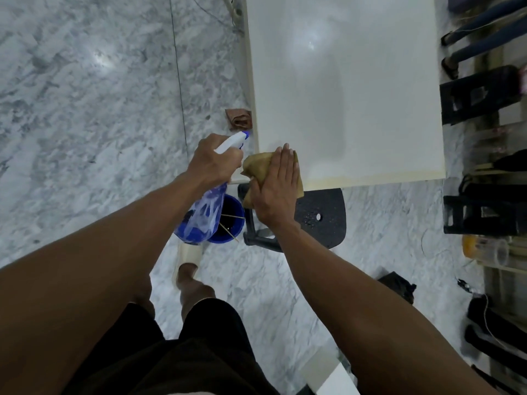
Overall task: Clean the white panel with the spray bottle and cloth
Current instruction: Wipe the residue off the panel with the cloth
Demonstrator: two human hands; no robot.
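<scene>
hands (242, 175) — left grips bottle (205, 212), right flat on cloth (256, 166)

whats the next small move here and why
Probably slide the right hand forward, pushing the cloth up the white panel: its flat palm presses it on the near corner, while the left hand grips the spray bottle aside.

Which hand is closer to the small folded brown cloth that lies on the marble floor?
Left. The left hand, gripping the blue spray bottle, sits just below the small folded brown cloth on the floor. The right hand presses the tan cloth on the white panel, farther away.
</scene>
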